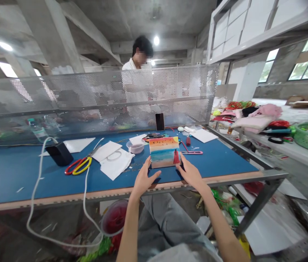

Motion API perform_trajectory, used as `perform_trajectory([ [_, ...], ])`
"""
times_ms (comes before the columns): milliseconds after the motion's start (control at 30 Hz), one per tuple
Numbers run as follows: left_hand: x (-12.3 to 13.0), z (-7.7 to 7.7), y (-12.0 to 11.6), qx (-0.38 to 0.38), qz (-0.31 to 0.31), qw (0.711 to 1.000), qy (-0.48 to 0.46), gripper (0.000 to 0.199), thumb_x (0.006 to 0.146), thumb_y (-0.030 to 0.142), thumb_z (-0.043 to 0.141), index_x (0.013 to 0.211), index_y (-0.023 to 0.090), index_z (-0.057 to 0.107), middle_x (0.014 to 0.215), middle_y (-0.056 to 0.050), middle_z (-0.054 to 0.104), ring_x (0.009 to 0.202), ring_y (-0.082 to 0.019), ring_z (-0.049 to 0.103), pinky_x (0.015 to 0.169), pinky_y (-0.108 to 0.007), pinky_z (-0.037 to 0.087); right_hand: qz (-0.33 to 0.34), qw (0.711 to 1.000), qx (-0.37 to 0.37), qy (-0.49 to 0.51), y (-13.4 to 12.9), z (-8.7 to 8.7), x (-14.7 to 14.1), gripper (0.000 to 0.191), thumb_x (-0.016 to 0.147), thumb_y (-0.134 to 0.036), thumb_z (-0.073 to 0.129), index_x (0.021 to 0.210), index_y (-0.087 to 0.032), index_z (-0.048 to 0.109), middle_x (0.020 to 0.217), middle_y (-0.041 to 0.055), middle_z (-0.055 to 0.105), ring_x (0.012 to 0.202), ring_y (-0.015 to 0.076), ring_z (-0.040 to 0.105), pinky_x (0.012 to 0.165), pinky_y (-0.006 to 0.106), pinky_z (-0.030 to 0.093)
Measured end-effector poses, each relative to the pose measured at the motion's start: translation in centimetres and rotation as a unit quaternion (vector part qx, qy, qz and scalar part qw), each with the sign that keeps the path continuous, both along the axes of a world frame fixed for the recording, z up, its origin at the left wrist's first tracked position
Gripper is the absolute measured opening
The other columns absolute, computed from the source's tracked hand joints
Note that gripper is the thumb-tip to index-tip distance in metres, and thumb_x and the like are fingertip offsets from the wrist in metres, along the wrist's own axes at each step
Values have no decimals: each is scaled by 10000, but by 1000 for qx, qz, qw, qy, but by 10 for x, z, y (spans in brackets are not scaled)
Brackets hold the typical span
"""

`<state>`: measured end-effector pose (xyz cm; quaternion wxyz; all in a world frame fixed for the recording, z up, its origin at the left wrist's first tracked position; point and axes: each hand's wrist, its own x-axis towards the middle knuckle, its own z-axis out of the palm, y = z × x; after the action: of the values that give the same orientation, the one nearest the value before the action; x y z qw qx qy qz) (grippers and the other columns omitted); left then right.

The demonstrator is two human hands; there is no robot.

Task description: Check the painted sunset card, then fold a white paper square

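Note:
A small painted picture [163,154], with an orange sky, a blue band and a red figure, stands tilted up on the blue table near its front edge. At its left side is my left hand [145,177], thumb spread away from the fingers. My right hand [190,171] touches the lower right corner, with its fingers apart. Both hands steady the picture by its edges without closing around it. Just behind it lie small colourful pieces, partly hidden. To its right are pink-handled scissors [194,153] and a small red bottle [188,141].
Red-and-yellow scissors [81,165], white papers [113,158], a black box [59,153] with a white cable and a round tub [135,147] lie to the left. A phone [160,122] leans against the perforated metal screen [96,98]. Behind it stands a person.

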<state>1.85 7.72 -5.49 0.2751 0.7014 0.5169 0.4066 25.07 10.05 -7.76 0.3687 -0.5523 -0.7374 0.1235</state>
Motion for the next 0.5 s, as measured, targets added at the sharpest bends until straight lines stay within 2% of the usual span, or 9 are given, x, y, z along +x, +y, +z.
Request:
perform_trajectory([
  [133, 1, 0, 4, -22, 8, 999, -43, 836, 771, 457, 671, 1457, 160, 299, 1513, -159, 352, 1415, -304, 299, 1136, -402, 299, 7, 999, -14, 31, -5, 7, -1, 634, 945, -450, 425, 1493, -178, 257, 1419, 114, 500, 1263, 271, 521, 994, 401, 455],
  [233, 1, 3, 8, -14, 17, 996, -85, 692, 763, 456, 668, 1355, 179, 439, 1456, -141, 443, 1363, -298, 395, 1101, -389, 358, 24, 999, -10, 39, -7, 9, 0, 643, 927, -474, 469, 1475, -196, 277, 1389, 102, 532, 1229, 274, 549, 959, 392, 475],
  [367, 1, 8, 11, 28, 50, 992, -116, 452, 815, 510, 562, 1092, 156, 614, 1148, -124, 669, 1117, -274, 610, 978, -375, 466, 15, 999, -11, 44, -7, 8, 1, 659, 863, -423, 594, 1440, -236, 335, 1342, 77, 577, 1199, 278, 573, 931, 381, 488],
  [433, 1, 8, 11, 61, 95, 989, -92, 425, 842, 527, 509, 978, 154, 659, 995, -109, 707, 972, -268, 654, 905, -379, 494, 7, 999, -15, 51, -8, 8, 1, 588, 858, -381, 604, 1394, -253, 399, 1300, 58, 609, 1176, 272, 590, 924, 374, 490],
  [500, 2, 6, 11, 93, 132, 984, -72, 413, 853, 522, 492, 905, 160, 683, 934, -98, 715, 902, -262, 659, 859, -373, 501, 4, 998, -20, 60, -9, 7, 0, 537, 863, -370, 598, 1361, -251, 437, 1259, 54, 634, 1157, 269, 603, 921, 375, 489],
])
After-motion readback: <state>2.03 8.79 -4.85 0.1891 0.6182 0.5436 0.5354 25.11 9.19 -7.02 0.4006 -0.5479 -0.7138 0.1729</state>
